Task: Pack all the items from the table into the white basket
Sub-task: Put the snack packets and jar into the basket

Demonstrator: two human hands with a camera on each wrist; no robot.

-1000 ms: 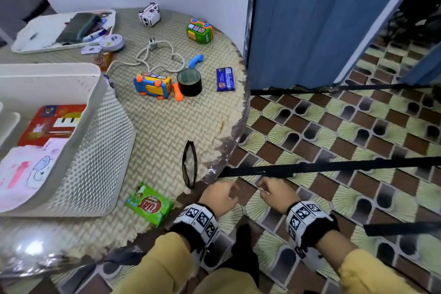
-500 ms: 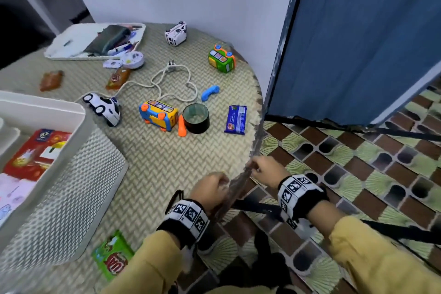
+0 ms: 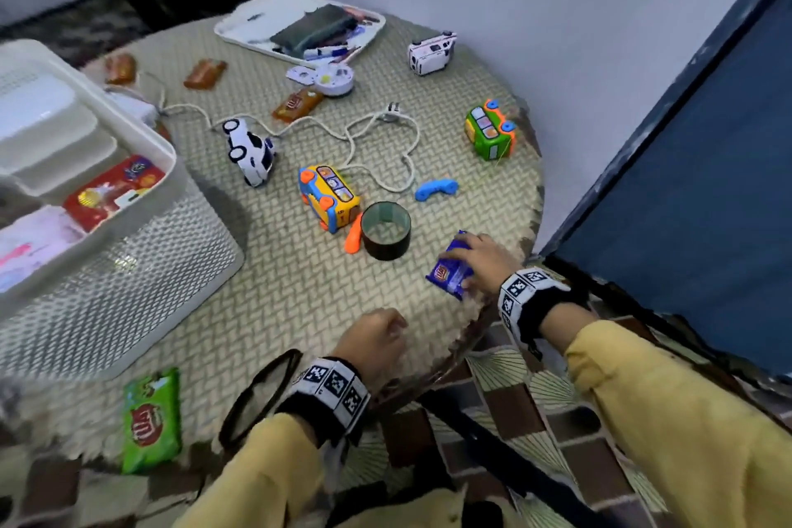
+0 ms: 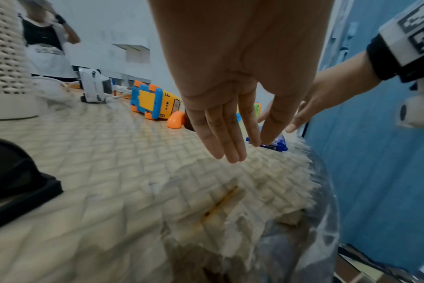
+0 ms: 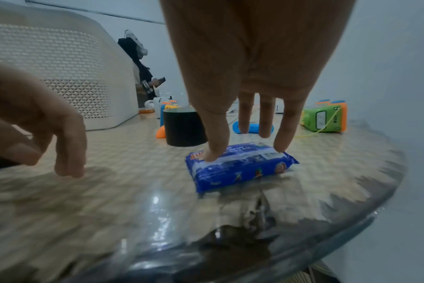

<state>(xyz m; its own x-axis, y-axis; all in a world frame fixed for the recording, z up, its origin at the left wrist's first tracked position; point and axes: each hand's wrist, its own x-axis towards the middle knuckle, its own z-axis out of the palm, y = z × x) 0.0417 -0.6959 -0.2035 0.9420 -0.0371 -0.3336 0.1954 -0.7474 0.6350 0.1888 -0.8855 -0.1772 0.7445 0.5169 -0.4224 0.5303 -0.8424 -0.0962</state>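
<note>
The white basket [image 3: 128, 270] stands at the table's left, with a red packet and pink paper inside. A blue snack packet [image 3: 448, 276] lies near the right edge of the table. My right hand [image 3: 458, 270] is on it, and in the right wrist view the thumb and a finger [image 5: 281, 147] pinch the packet [image 5: 240, 166] at its two ends. My left hand [image 3: 385, 326] hovers over the mat near the front edge, fingers relaxed [image 4: 232, 153] and holding nothing. Black glasses [image 3: 257, 394] and a green snack packet [image 3: 150, 420] lie left of it.
Just beyond the blue packet stand a black tape roll [image 3: 385, 231], a yellow toy bus [image 3: 330, 197] and an orange handset [image 3: 353, 238]. Farther back lie a blue handset [image 3: 436, 189], green toy bus [image 3: 488, 133], white toy car [image 3: 250, 150], white cable [image 3: 377, 150], brown packets and a white tray [image 3: 257, 26].
Both hands have come up from below the table's edge onto the table. The right hand has reached the blue packet and taken hold of it. The view has swung over the table.
</note>
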